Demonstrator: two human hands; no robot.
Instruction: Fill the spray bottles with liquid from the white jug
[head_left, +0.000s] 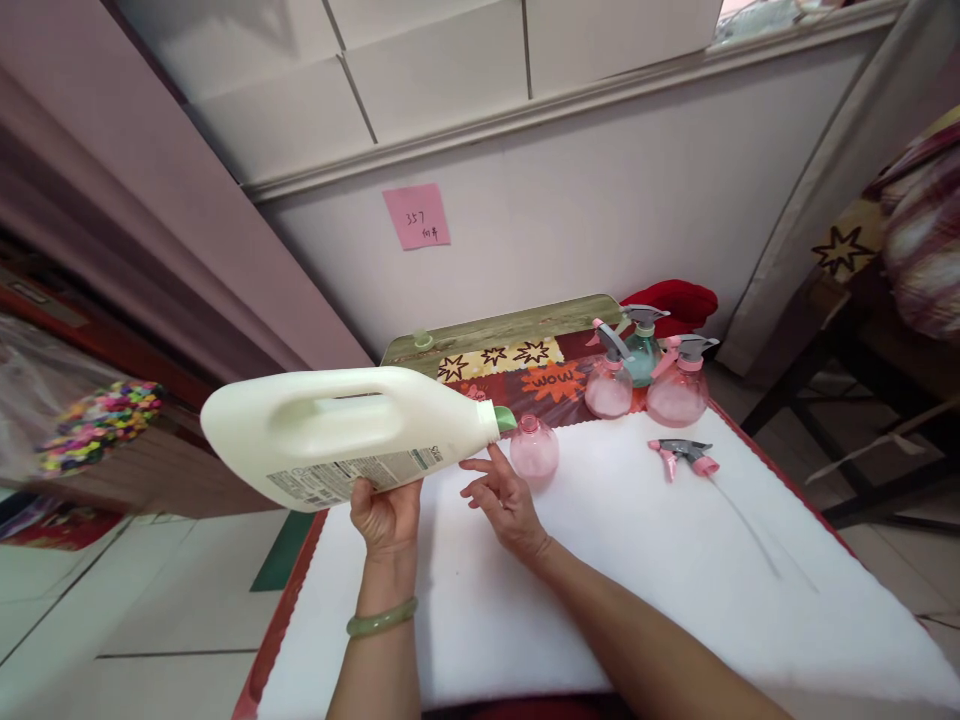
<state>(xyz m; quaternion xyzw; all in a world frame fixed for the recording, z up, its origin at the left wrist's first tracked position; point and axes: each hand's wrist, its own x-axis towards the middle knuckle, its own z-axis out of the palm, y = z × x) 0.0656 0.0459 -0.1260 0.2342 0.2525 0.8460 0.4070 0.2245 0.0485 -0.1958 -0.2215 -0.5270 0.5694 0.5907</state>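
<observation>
A large pale-cream detergent jug is tilted nearly onto its side, its green spout pointing right. My left hand is closed on the jug's lower side, thumb over the printed label. Beside the jug's neck is my right hand, with its fingers apart and bent and one fingertip at or against the neck. An uncapped pink round bottle stands just right of the spout; its lower part looks cloudy. A pink and grey spray head with a thin tube lies on the white cloth to the right.
Two pink spray bottles and a green spray bottle stand at the back right. A white cloth covers the table. A green cap sits on the wood-patterned board by the wall. A dark chair stands at right.
</observation>
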